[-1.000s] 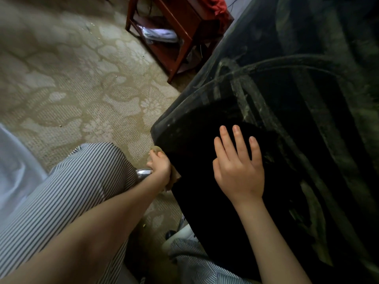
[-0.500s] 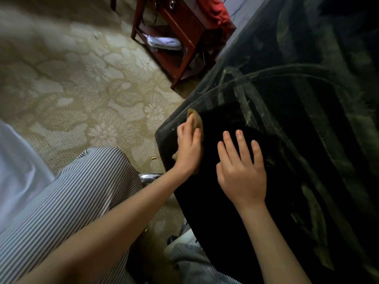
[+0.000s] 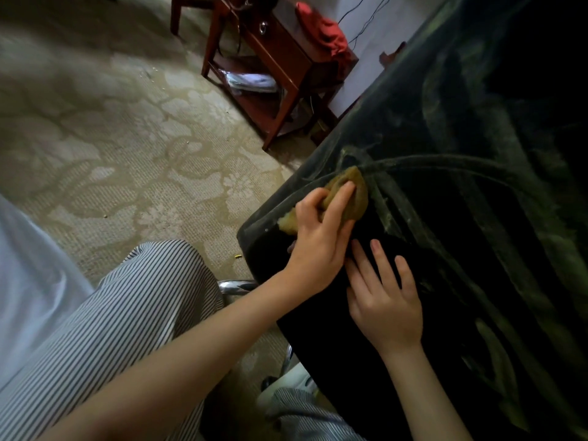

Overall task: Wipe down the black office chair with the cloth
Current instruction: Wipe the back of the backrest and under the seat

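Moving up from the chair's (image 3: pixel 477 237) left edge since a second ago, the left hand (image 3: pixel 319 246) is gripping the cloth (image 3: pixel 354 198) at frame centre and pressing it to the dusty black surface, its palm hiding part of the cloth. The right hand (image 3: pixel 386 302) is lying flat just below, fingers spread, holding nothing. The chair is fading into darkness at right, where the frame is cutting it off.

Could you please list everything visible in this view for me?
black office chair: one, black and dusty, right half of view.
cloth: one, yellow-brown, on the chair's left edge.
side table: one, reddish wood, top centre.
red fabric: one, red, on the side table.
carpet: one, beige, patterned, left.
striped trousers: one pair, grey-white, lower left.
left hand: one, grips the cloth.
right hand: one, flat on the chair.
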Motion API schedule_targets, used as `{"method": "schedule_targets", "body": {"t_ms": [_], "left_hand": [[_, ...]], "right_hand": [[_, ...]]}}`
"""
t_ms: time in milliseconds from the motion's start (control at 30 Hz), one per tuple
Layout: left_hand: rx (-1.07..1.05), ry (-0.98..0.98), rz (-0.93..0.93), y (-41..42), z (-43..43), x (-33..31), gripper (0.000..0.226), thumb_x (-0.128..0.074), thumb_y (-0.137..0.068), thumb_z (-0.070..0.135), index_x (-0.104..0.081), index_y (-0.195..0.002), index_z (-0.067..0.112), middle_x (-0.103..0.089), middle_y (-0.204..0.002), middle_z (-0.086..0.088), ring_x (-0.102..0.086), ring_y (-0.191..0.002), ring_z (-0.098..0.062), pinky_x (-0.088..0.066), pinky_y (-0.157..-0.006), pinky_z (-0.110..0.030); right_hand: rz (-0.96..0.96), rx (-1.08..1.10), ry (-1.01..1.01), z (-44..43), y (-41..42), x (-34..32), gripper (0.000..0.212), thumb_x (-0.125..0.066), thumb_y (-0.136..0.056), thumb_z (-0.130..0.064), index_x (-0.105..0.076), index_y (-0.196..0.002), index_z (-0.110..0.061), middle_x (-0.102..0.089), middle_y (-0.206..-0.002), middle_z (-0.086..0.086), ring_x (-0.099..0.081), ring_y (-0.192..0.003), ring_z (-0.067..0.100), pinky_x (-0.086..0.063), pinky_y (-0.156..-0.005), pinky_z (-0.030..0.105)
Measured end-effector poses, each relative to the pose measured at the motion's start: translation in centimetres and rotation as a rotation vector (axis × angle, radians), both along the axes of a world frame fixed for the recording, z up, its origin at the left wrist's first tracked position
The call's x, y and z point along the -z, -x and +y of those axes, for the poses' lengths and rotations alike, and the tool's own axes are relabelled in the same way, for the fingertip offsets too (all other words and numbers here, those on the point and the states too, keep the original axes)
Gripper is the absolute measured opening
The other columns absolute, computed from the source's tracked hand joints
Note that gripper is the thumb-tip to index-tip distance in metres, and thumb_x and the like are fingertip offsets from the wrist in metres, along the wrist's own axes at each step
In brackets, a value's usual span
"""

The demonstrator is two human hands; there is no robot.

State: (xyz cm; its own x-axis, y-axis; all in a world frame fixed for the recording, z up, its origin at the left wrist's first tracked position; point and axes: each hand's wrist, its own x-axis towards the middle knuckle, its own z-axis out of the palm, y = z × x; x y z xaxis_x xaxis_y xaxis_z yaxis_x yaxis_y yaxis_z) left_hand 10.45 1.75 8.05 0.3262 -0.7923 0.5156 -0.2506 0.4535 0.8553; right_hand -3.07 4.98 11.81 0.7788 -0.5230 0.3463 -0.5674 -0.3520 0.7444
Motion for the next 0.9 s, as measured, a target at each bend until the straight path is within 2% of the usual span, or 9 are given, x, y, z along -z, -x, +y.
{"method": "schedule_targets", "body": {"t_ms": [100, 233, 400, 500, 567, 633, 733, 800, 900], "left_hand": [[-0.089, 0.009, -0.03, 0.3, -0.1, 0.6, 0.044, -0.038, -0.094, 0.029, -0.023, -0.135, 0.03, -0.021, -0.124, 0.003, -0.03, -0.115, -0.021, -0.029, -0.106, -0.037], [-0.17, 0.045, -0.065, 1.6, 0.7, 1.0, 0.038, -0.028, -0.099, 0.037, -0.031, -0.133, 0.021, -0.025, -0.122, -0.001, -0.032, -0.111, -0.022, -0.025, -0.104, -0.029], [-0.231, 0.044, -0.041, 3.1, 1.5, 2.5, 0.04, -0.033, -0.098, 0.038, -0.027, -0.136, 0.025, -0.026, -0.121, -0.002, -0.033, -0.109, -0.023, -0.03, -0.099, -0.033], [-0.227, -0.03, 0.018, 3.6, 2.1, 4.3, 0.046, -0.041, -0.095, 0.036, -0.02, -0.135, 0.03, -0.025, -0.122, -0.001, -0.035, -0.108, -0.024, -0.039, -0.097, -0.04], [-0.215, -0.084, 0.057, 3.7, 2.2, 5.5, 0.04, -0.033, -0.098, 0.04, -0.02, -0.135, 0.031, -0.025, -0.122, -0.001, -0.036, -0.107, -0.024, -0.042, -0.094, -0.048], [-0.225, -0.145, 0.086, 3.6, 2.3, 6.8, 0.042, -0.036, -0.095, 0.034, -0.02, -0.133, 0.034, -0.026, -0.121, -0.001, -0.036, -0.107, -0.024, -0.042, -0.094, -0.048], [-0.202, -0.3, 0.152, 3.5, 2.6, 8.7, 0.047, -0.033, -0.089, 0.032, -0.02, -0.134, 0.038, -0.026, -0.126, -0.008, -0.035, -0.111, -0.025, -0.039, -0.096, -0.046], [-0.214, -0.436, 0.22, 3.5, 2.6, 9.8, 0.049, -0.029, -0.088, 0.036, -0.021, -0.137, 0.034, -0.031, -0.128, -0.02, -0.037, -0.113, -0.031, -0.035, -0.099, -0.044], [-0.236, -0.646, 0.38, 3.4, 2.5, 11.5, 0.051, -0.034, -0.096, 0.024, -0.023, -0.146, 0.023, -0.028, -0.133, -0.018, -0.035, -0.12, -0.031, -0.028, -0.099, -0.033]], "right_hand": [[0.009, -0.025, -0.01, 1.1, 1.3, -0.1, 0.034, -0.041, -0.091, -0.02, -0.065, -0.114, -0.013, -0.058, -0.13, 0.002, -0.04, -0.128, 0.022, -0.014, -0.114, 0.038], [-0.197, -0.076, -0.098, 2.7, 1.5, 0.2, 0.034, -0.036, -0.095, -0.018, -0.067, -0.108, -0.016, -0.062, -0.123, 0.002, -0.045, -0.123, 0.022, -0.016, -0.112, 0.037], [-0.341, -0.177, -0.082, 2.5, -0.5, -0.7, 0.029, -0.033, -0.098, -0.019, -0.056, -0.115, -0.018, -0.052, -0.128, 0.0, -0.045, -0.124, 0.021, -0.014, -0.114, 0.036], [-0.379, -0.213, -0.029, 1.4, -1.6, -1.0, 0.033, -0.032, -0.098, -0.019, -0.053, -0.123, -0.018, -0.049, -0.135, -0.001, -0.032, -0.136, 0.017, -0.009, -0.115, 0.037], [-0.324, -0.211, -0.019, 0.7, -1.5, -1.0, 0.034, -0.033, -0.097, -0.019, -0.051, -0.126, -0.018, -0.049, -0.137, -0.001, -0.027, -0.139, 0.015, -0.007, -0.116, 0.037], [-0.184, -0.187, -0.004, 0.2, -1.1, -0.8, 0.037, -0.035, -0.095, -0.02, -0.05, -0.129, -0.018, -0.048, -0.137, 0.0, -0.035, -0.134, 0.018, -0.007, -0.116, 0.037], [-0.041, -0.135, 0.036, -0.1, -1.0, -0.5, 0.039, -0.036, -0.094, -0.022, -0.051, -0.13, -0.017, -0.043, -0.138, 0.0, -0.04, -0.128, 0.02, -0.007, -0.116, 0.037], [-0.027, -0.105, 0.055, -0.4, -1.2, -0.3, 0.04, -0.038, -0.093, -0.023, -0.053, -0.129, -0.016, -0.043, -0.139, 0.001, -0.039, -0.128, 0.021, -0.007, -0.115, 0.038], [-0.003, -0.088, 0.054, -0.7, -1.3, -0.1, 0.039, -0.038, -0.093, -0.022, -0.058, -0.125, -0.015, -0.05, -0.138, 0.003, -0.037, -0.129, 0.022, -0.01, -0.115, 0.039]]}}
